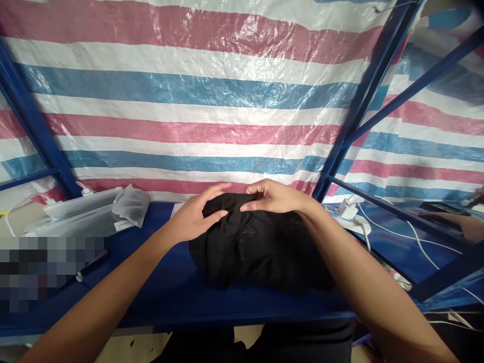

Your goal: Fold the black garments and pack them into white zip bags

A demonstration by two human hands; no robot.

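1. Striped plastic sheeting [196,91] hangs behind a blue bench [151,292]; a crumpled black cloth bundle [245,257] lies on the bench, in front of the person.
2. Step in hand, seemingly: handling the bundle's upper folds.
3. Left hand [191,219]: grip spread, thumb apart from fingers, around the upper left end. Right hand [276,195]: thumb and fingers near each other at the top; cannot tell whether they pinch fabric.
4. Further handling would likely call for a sure hold on the loose folds.

The blue bench [166,295] with a smooth flat top carries a crumpled heap of soft black cloth [260,252] near its middle. At the rear left lie a wrinkled translucent plastic bag [132,205] and, just beside it, long whitish box-like objects [85,202].
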